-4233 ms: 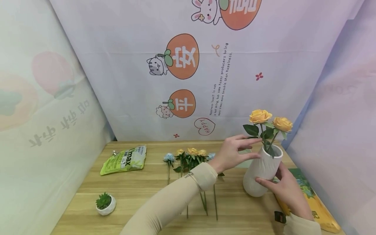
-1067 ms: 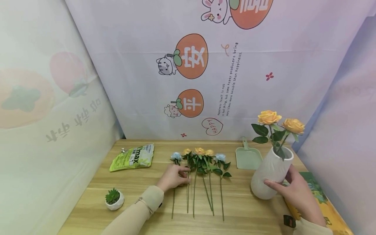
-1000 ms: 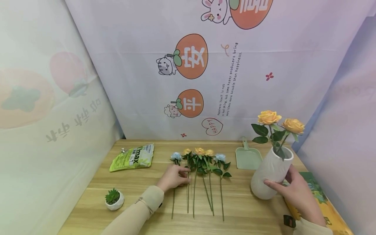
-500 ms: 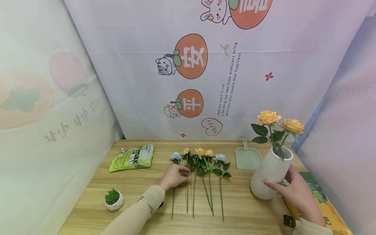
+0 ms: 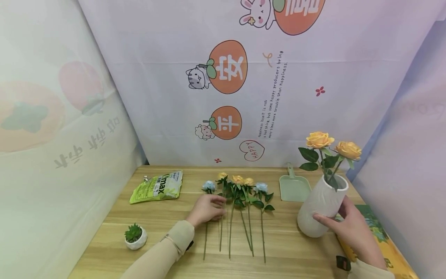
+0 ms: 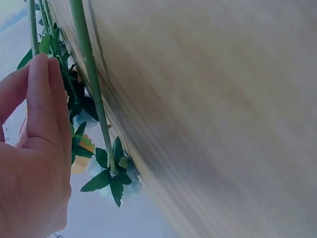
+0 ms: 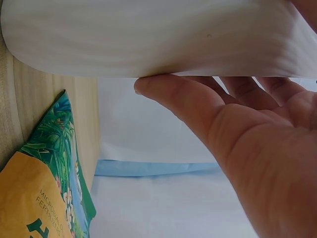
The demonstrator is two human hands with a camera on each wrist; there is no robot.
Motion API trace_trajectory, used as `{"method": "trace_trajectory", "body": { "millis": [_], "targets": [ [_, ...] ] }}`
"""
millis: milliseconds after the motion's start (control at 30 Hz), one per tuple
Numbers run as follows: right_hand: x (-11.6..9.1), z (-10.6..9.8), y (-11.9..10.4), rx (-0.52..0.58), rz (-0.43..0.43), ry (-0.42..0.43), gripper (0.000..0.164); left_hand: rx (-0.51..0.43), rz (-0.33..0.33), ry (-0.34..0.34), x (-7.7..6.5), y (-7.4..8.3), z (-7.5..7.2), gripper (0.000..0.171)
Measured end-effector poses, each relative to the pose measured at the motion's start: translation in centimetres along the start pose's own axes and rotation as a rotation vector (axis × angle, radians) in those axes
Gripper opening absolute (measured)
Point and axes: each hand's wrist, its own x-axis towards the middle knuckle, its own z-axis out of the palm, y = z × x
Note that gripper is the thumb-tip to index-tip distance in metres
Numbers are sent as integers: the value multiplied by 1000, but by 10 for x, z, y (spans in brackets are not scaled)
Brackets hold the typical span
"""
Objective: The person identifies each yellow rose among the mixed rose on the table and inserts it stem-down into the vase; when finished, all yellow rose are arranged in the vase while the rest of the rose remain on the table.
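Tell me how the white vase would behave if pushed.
The white vase may tip: it is tall, with two yellow roses rising above its rim. Its body is probably stiff, showing no dent where the right hand grips it.

Remotely, I observed a wood-grain surface (image 5: 289, 255) bounded by a printed white rear sheet (image 5: 156, 108), a left sheet (image 5: 42, 205) and a right sheet (image 5: 400, 166); lighting was soft.
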Motion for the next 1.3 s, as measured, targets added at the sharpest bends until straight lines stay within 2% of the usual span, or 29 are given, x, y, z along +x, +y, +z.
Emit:
{"method": "trace_trajectory", "body": {
  "millis": [167,300,433,567,800,900,1133,1300],
  "targets": [
    [1,0,3,-11,11,1,114,14,33,11,0,1,-1,47],
    [1,0,3,-11,12,-1,114,67,66,31,1,4,-1,47],
    [1,0,4,-14,15,-2,114,102,110,47,4,11,-2,44],
    [1,-1,4,-12,10,-2,114,80,156,43,5,25,-2,41],
    [1,-1,2,-9,6,-3,116,59,191,28,3,61,3,42],
    [1,-1,1,-7,10,-9,118,49,223,27,7,77,7,41],
    [2,-1,1,-8,9,-7,117,17,361,58,21,123,22,38],
    [1,0,2,0,5,1,116,-50,455,34,28,154,39,39]
  ]
}}
